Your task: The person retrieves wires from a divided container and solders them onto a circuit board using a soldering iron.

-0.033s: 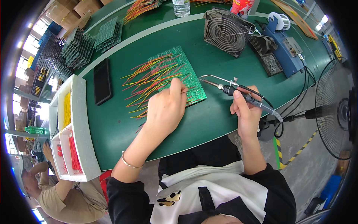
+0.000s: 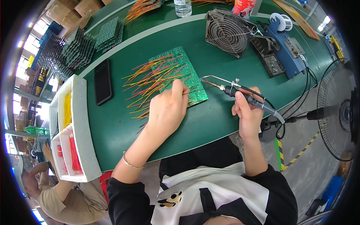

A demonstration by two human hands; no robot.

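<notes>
A green circuit board panel [image 2: 190, 70] lies on the bench, with red and yellow wires [image 2: 144, 85] fanning out to its left. Over the panel's near part is my left hand [image 2: 167, 106], closed, its thumb and forefinger pinching what looks like a thin wire at the board. The fingers hide most of that wire. My right hand [image 2: 247, 110] grips a soldering iron [image 2: 240, 93] with a thin metal guide tube clamped along it. The iron's tip points left, close to the panel's right edge.
A white foam box [image 2: 83, 123] of cut wires and a black phone [image 2: 103, 81] are at left. Boards are stacked [image 2: 108, 34] behind. A small fan [image 2: 227, 33], iron stand [image 2: 270, 60] and blue solder feeder [image 2: 287, 52] stand back right. Another person [image 2: 67, 197] sits lower left.
</notes>
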